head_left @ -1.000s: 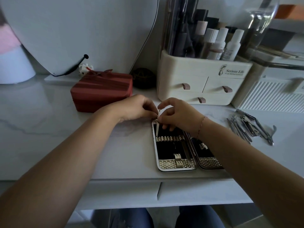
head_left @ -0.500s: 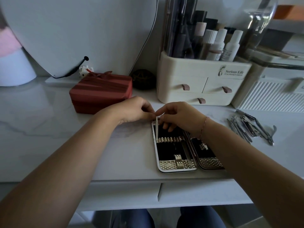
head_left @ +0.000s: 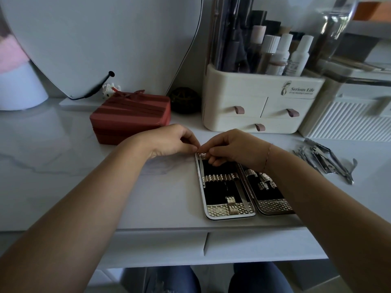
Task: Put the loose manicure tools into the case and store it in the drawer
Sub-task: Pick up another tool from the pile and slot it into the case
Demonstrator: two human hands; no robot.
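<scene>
Two tools sit in the case (head_left: 229, 208) by my count; left hand (head_left: 171, 140) and right hand (head_left: 237, 146) pinch the slim tool (head_left: 202, 172) at its top; loose pile (head_left: 323, 159) and drawer (head_left: 264, 244) are left to do

Two hands (head_left: 171, 140) are meeting over one open case (head_left: 229, 210), and two slim tools (head_left: 201, 170) are lying inside. One red box (head_left: 131, 115) and one organizer (head_left: 264, 87) with three drawers (head_left: 239, 106) are standing nearby.

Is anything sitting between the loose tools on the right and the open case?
No object: only bare table lies between the loose tools and the case. The right forearm crosses over the case's right half.
</scene>
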